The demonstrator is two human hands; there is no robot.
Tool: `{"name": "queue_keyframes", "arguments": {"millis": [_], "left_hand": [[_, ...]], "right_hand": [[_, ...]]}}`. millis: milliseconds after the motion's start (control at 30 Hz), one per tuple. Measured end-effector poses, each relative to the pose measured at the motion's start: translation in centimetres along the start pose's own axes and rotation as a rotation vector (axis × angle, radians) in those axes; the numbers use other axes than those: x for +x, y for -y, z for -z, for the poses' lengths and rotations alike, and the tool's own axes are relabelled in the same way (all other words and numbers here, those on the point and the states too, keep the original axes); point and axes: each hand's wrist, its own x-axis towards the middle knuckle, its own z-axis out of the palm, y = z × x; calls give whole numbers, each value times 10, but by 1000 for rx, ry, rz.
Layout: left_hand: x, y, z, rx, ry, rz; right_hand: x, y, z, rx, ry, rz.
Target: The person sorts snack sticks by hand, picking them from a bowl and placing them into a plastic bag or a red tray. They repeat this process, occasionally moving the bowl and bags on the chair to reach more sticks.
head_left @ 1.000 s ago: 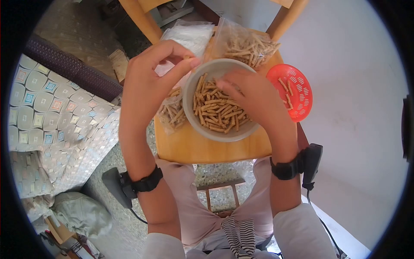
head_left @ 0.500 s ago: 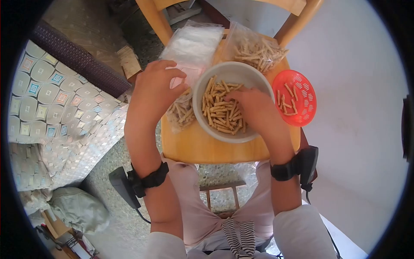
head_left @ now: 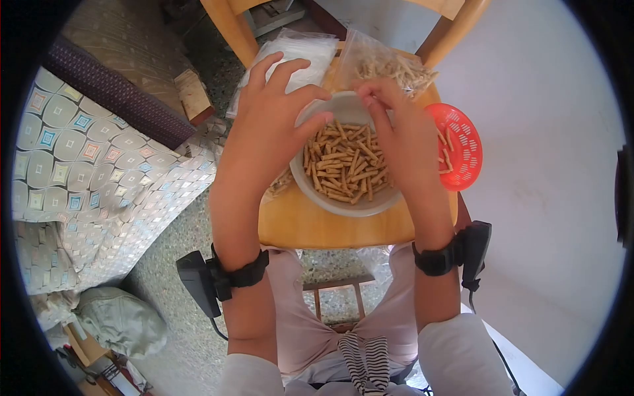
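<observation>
A pale grey bowl [head_left: 353, 210] full of short brown stick-shaped pieces [head_left: 343, 165] rests on a wooden chair seat [head_left: 330, 231]. My left hand [head_left: 271, 119] hovers over the bowl's left rim with fingers spread, holding nothing. Above the bowl's right side is my right hand [head_left: 399, 125], its thumb and fingertips pinched together near the far rim. Whatever is between those fingertips, if anything, is too small to make out. A clear bag of similar sticks [head_left: 279, 186] lies left of the bowl, mostly hidden under my left wrist.
Behind the bowl are a stack of clear plastic bags [head_left: 314, 49] and a filled bag of sticks [head_left: 389, 69]. A red perforated basket [head_left: 470, 148] with several sticks stands at the right, beside a white wall [head_left: 548, 165]. Patterned cloth [head_left: 99, 165] hangs at the left.
My right hand has lifted out of the sticks toward the bowl's far rim, fingertips now pinched. My left hand has moved right, from over the bags to the bowl's left edge.
</observation>
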Motion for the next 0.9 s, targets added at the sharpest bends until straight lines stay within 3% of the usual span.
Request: {"name": "queue_keyframes", "arguments": {"millis": [67, 267, 367, 500, 700, 767, 900], "left_hand": [[0, -3, 0, -19, -4, 31], [4, -21, -15, 0, -5, -14], [9, -38, -25, -10, 9, -16], [13, -42, -27, -16, 0, 72], [17, -32, -24, -41, -140, -2], [17, -29, -16, -38, -152, 8], [17, -23, -3, -44, -226, 20]], "right_hand": [[2, 0, 1, 211, -115, 47], [3, 2, 1, 339, -109, 114], [2, 12, 10, 419, -24, 23], [3, 7, 9, 388, -1, 31], [5, 10, 1, 451, -119, 201], [7, 12, 6, 347, -144, 237], [5, 5, 9, 291, -183, 159]]}}
